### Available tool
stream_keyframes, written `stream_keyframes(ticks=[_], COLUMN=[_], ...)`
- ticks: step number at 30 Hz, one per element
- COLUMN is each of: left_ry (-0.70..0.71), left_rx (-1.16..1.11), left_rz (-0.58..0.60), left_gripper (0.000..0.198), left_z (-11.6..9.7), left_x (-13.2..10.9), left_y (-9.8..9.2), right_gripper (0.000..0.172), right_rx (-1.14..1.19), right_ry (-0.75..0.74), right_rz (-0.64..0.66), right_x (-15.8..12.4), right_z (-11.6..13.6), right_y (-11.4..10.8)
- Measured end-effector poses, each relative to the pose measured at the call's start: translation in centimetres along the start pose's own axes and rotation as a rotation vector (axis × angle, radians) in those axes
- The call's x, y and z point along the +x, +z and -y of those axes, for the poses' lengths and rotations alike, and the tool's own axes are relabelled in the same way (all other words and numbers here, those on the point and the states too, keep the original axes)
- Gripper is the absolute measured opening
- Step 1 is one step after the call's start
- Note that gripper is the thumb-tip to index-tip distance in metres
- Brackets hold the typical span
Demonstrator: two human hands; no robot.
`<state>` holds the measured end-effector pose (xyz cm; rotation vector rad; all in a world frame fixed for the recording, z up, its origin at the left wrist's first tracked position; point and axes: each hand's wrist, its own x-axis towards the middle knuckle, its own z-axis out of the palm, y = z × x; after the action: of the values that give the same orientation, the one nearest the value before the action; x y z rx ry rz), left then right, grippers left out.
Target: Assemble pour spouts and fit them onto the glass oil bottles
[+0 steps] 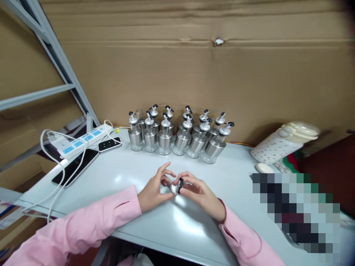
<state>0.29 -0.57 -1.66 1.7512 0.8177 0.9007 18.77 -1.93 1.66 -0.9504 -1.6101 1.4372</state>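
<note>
My right hand (pixel 198 192) pinches a small silver pourer cap (pixel 175 188) with a black flip lid, above the front middle of the table. Close on the cap's left side is my left hand (pixel 155 188), its fingers spread and thumb stretched out near the cap's edge; whether it touches the cap I cannot tell. Beyond both hands stand two rows of glass bottles with steel sleeves (pixel 182 139), most topped with similar silver-and-black pourers. One back-row bottle (pixel 140 117) at the left shows a bare glass neck. The cap's underside is hidden.
On the left lie a white power strip (pixel 85 140) with cables, a dark phone (pixel 76 168) and a small black device (pixel 110 144). A spotted flask (pixel 277 144) and a white oval object (pixel 264 168) are at the right. Cardboard (pixel 177 74) backs the table.
</note>
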Motion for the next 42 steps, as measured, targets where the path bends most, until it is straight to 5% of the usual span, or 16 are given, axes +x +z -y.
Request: stream_keyframes(ticks=[7,10,13,16,21,24,28,31,35,38,42], left_ry=[0.166,0.325,0.468,0.374,0.028,-0.062,-0.081,-0.023,0.103,0.25,0.429], left_rx=[0.218,0.312,0.305,0.142,0.097,0.14,0.211,0.254,0.302,0.336,0.385], left_rz=[-0.07,-0.332,-0.692,-1.002,-0.693,-0.506,-0.424,-0.508,-0.791,-1.053,-1.205], left_gripper=[0.064,0.042,0.028,0.032,0.034,0.036,0.036,0.039,0.036,0.034,0.031], left_z=[-0.8,-2.1,-3.4,-4.3,-4.8,-4.5,-2.9,-1.7,-1.7,-3.3,-6.9], left_x=[0.3,1.6,4.2,7.6,12.3,14.0,14.9,15.0,14.6,13.9,11.4], left_y=[-0.9,-3.0,-7.3,-13.0,-19.8,-20.6,-20.0,-19.9,-21.3,-22.8,-22.8], right_gripper=[0.039,0.041,0.041,0.044,0.048,0.048,0.049,0.04,0.022,0.027,0.031], right_rx=[0.165,0.204,0.213,0.247,0.314,0.351,0.346,0.237,-0.22,-0.569,-0.676], right_ry=[0.004,-0.018,-0.034,-0.048,-0.063,-0.028,-0.036,-0.102,-0.182,-0.207,-0.212], right_rz=[-0.157,-0.226,-0.217,-0.232,-0.251,-0.25,-0.188,-0.178,-0.207,-0.161,-0.116], right_x=[0.0,0.1,0.3,0.3,0.4,0.5,0.8,0.7,0.3,-0.1,-0.2], right_z=[-0.8,-1.5,-1.9,-1.9,-1.5,-1.6,-2.3,-2.4,-1.9,-1.6,-1.5], right_y=[-0.3,-0.6,-0.7,-0.5,-0.7,-0.9,-0.9,-0.9,-1.1,-1.1,-0.8])
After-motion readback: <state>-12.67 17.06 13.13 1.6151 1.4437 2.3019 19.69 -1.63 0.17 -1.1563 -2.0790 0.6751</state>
